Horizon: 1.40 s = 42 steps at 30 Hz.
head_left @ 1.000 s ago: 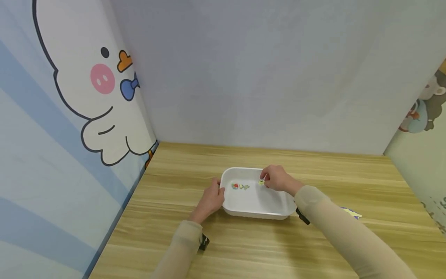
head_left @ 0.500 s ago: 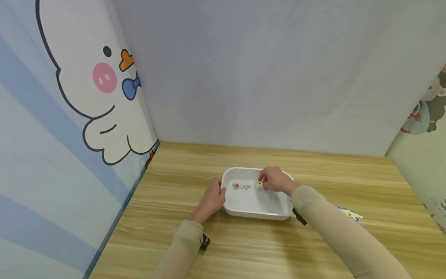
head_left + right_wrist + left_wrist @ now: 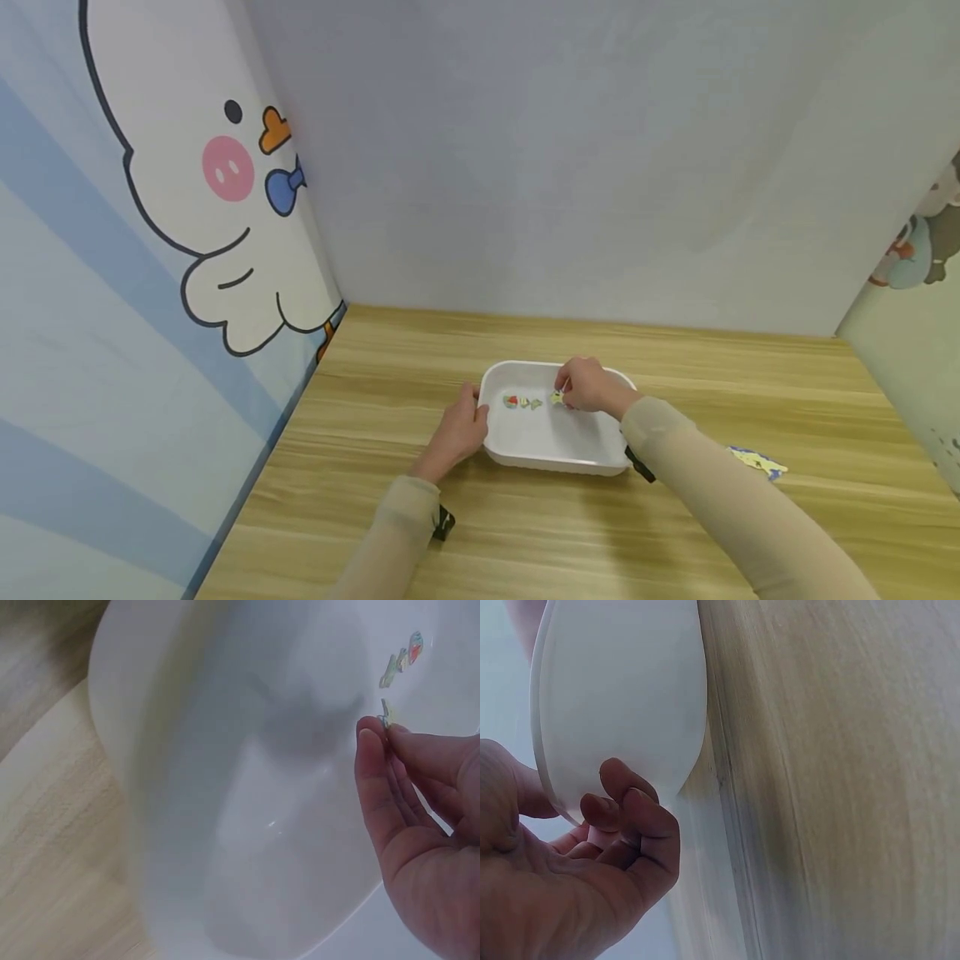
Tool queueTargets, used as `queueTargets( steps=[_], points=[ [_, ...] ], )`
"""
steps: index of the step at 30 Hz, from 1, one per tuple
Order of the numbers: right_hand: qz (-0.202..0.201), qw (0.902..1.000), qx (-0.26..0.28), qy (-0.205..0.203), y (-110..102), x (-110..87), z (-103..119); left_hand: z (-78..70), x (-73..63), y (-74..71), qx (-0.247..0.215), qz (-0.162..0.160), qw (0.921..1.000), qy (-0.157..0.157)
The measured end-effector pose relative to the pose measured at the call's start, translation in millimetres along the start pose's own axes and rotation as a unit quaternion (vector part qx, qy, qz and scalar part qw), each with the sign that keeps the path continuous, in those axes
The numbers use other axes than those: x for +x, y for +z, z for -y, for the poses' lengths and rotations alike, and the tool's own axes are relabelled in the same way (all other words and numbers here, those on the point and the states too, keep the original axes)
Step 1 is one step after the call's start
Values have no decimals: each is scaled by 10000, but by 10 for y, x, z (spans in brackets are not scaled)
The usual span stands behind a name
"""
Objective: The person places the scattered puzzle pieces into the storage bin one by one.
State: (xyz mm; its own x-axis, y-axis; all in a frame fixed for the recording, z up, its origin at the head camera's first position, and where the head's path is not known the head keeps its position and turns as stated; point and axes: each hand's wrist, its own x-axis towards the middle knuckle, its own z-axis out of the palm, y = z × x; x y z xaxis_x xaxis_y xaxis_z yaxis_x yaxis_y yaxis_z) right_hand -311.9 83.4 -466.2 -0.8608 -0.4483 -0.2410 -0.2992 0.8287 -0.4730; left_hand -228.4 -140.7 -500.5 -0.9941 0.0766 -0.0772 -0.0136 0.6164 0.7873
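Note:
A white plastic basin (image 3: 547, 459) sits on the wooden table. My left hand (image 3: 461, 423) grips its left end, with the thumb at the rim and the fingers curled against the outer wall (image 3: 622, 697). Inside the basin, my right hand (image 3: 588, 386) pinches a small yellow sticker (image 3: 557, 398) between thumb and fingertips. The right wrist view shows this sticker (image 3: 388, 711) nearly edge-on, partly hidden by the fingers. To its left, several small stickers (image 3: 522, 402) lie in a row on the basin floor, one with red on it.
On the table to the right lies a flat yellow and blue sheet (image 3: 757, 461), partly behind the right sleeve (image 3: 720, 483). A pale wall (image 3: 570, 167) rises behind the table (image 3: 420, 350). A cartoon-printed curtain (image 3: 225, 275) stands at the left.
My right hand has shifted slightly left with the yellow sticker, closer to the row of stickers. My left hand keeps its grip on the basin.

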Motion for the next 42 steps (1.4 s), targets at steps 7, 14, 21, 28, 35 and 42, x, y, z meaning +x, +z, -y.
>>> queueTargets(
  steps=[7,14,21,28,35,42],
  points=[
    [-62,10000,11,-29,23,-19,41,-19,-2,-6,-2,49,10000,-63],
    [-237,9997,-46,95,55,-20,51,-5,15,-1,65,75,9999,-25],
    [-332,9992,-69,215,108,22,49,-6,19,-4,25,98,9999,-47],
    [-282,9979,19,587,162,57,47,-1,10,-5,13,58,10000,-27],
    [-234,9982,-70,546,188,61,22,-4,-2,-17,-44,74,10000,-34],
    [-308,9983,-338,350,199,86,28,0,7,-22,34,26,10000,-17]
  ],
)
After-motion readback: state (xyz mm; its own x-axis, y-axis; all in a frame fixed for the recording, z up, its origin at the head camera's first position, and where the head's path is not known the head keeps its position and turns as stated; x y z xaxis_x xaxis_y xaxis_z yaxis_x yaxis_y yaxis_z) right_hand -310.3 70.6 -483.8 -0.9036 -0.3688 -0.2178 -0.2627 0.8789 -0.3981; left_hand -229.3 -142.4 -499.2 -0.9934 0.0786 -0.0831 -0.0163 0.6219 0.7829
